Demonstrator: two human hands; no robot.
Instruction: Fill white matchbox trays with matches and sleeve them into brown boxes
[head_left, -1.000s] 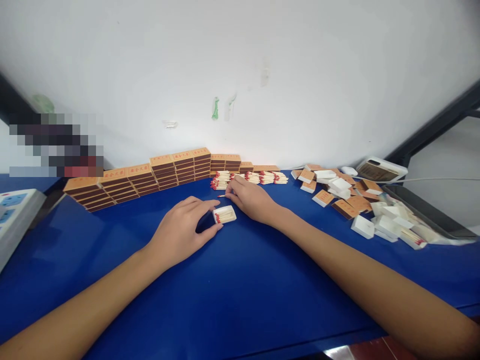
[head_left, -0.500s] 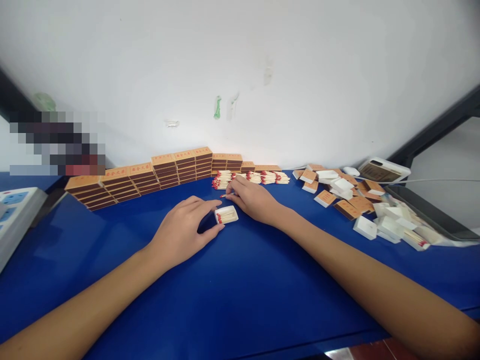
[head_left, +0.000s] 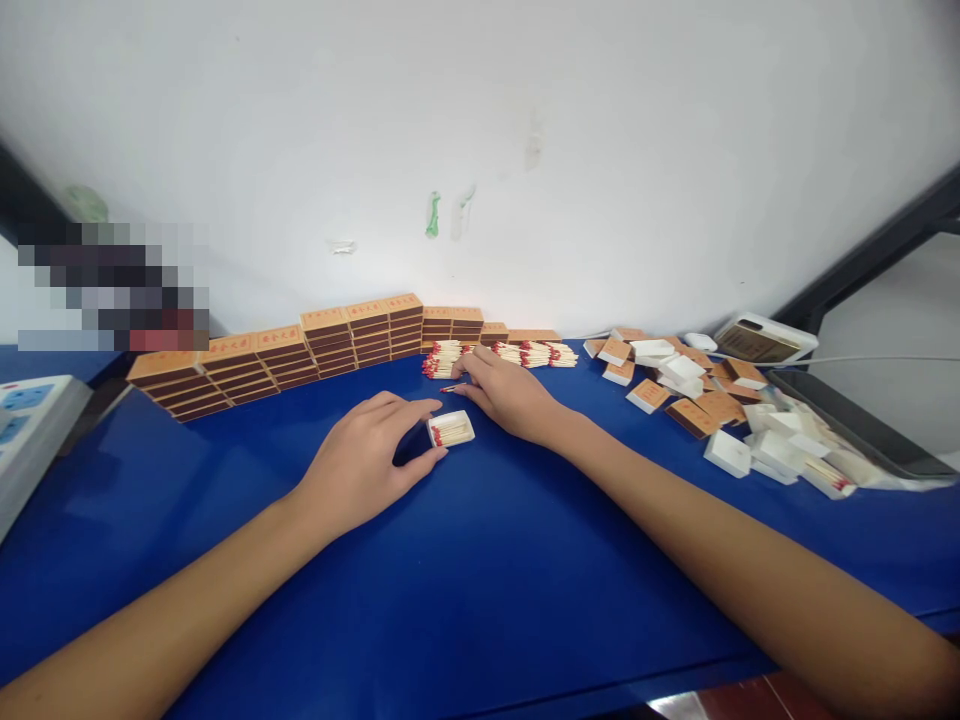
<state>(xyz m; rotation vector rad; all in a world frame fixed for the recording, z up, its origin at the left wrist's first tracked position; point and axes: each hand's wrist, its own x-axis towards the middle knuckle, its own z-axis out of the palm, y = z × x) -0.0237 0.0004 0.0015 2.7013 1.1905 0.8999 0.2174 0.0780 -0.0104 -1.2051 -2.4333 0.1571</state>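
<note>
My left hand point(head_left: 365, 455) rests on the blue table point(head_left: 480, 580), its thumb and forefinger closed on a small white matchbox tray point(head_left: 451, 429) that holds red-tipped matches. My right hand point(head_left: 504, 392) lies just behind the tray, its fingertips pinched on a single match point(head_left: 452, 387) at the near edge of a loose pile of matches point(head_left: 499, 355).
Stacked orange matchboxes point(head_left: 300, 352) line the wall at the back left. Several orange sleeves and white trays point(head_left: 712, 405) are scattered at the right, beside a phone point(head_left: 761, 340) and a dark tablet point(head_left: 862, 425). A white power strip point(head_left: 26, 430) sits at the far left.
My right hand has shifted slightly back toward the match pile with a match at its fingertips. My left hand and the tray have stayed in place.
</note>
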